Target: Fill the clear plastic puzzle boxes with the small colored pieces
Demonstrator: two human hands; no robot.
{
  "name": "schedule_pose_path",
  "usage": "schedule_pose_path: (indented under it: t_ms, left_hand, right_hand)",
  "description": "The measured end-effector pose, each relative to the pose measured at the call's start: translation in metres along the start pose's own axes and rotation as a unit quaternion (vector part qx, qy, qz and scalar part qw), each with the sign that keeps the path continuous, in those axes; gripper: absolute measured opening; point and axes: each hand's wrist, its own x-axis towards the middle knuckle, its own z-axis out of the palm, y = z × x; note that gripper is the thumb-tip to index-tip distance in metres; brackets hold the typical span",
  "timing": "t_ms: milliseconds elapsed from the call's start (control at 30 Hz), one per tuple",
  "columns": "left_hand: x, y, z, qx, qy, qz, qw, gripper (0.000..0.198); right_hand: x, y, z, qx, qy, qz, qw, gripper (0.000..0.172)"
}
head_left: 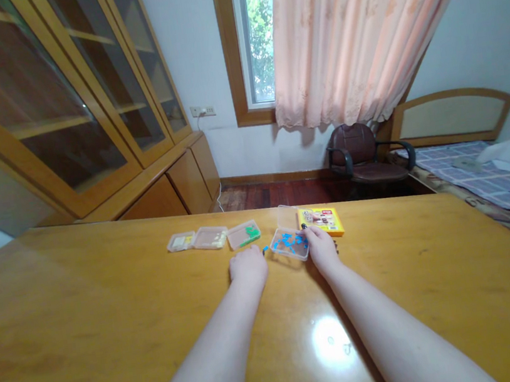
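Note:
My right hand (323, 250) grips the right side of a clear plastic box (290, 257) with several small blue pieces (290, 240) in it. The box is tilted and seems slightly raised off the table; its clear lid (287, 216) stands open behind it. To the left of the box, my left hand (248, 266) is closed, fingers curled, with a small blue piece (265, 248) at its fingertips. Just beyond that hand, an open clear box (239, 237) holds green pieces (252, 232).
Further left on the wooden table (111, 312) are a clear box with pale pieces (211, 237) and its lid or a smaller container with yellow bits (181, 242). A yellow printed box (330, 221) lies behind my right hand. Beyond the table stands an armchair (357, 148).

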Motion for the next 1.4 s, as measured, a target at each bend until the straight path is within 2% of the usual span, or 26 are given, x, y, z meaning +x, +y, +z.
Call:
schedule_pose_path:
  t_ms: [567,667,767,867,967,1067,1133,1200,1267,1333,1400]
  left_hand:
    - [0.009,-0.001,0.005,-0.014,0.008,-0.021,1.000,0.029]
    - [0.011,-0.005,-0.001,-0.049,0.038,-0.040,0.997,0.031]
    - [0.011,-0.011,-0.009,-0.100,0.117,-0.036,0.987,0.035]
    - [0.009,-0.014,-0.011,-0.156,0.182,0.052,0.969,0.031]
    - [0.007,-0.011,-0.007,-0.198,0.187,0.186,0.944,0.023]
    - [0.008,-0.007,-0.003,-0.222,0.187,0.244,0.925,0.021]
    - [0.011,-0.007,0.000,-0.222,0.198,0.215,0.930,0.022]
    - [0.015,-0.009,0.002,-0.206,0.211,0.138,0.946,0.021]
    - [0.018,-0.011,0.004,-0.178,0.200,0.074,0.961,0.020]
    - [0.019,-0.013,0.005,-0.149,0.166,0.063,0.973,0.019]
    - [0.018,-0.012,0.005,-0.122,0.128,0.085,0.981,0.022]
  right_hand:
    - [-0.003,-0.006,0.000,-0.020,0.012,-0.006,1.000,0.035]
    - [-0.003,-0.005,0.000,-0.016,0.008,-0.007,1.000,0.033]
    - [-0.003,-0.005,0.000,-0.016,0.000,-0.005,1.000,0.032]
    - [-0.004,-0.005,0.000,-0.021,-0.008,-0.007,1.000,0.031]
    - [-0.004,-0.006,0.001,-0.024,-0.008,-0.011,1.000,0.030]
    - [-0.005,-0.008,0.001,-0.005,-0.010,-0.006,1.000,0.029]
    - [-0.004,-0.008,0.001,-0.001,-0.006,-0.001,1.000,0.028]
    - [-0.004,-0.008,0.001,-0.003,0.003,0.002,1.000,0.029]
    - [-0.004,-0.008,0.001,-0.004,0.009,0.003,1.000,0.029]
    - [-0.004,-0.008,0.001,0.001,0.009,0.004,1.000,0.030]
    - [-0.004,-0.008,0.001,0.006,0.006,0.006,1.000,0.030]
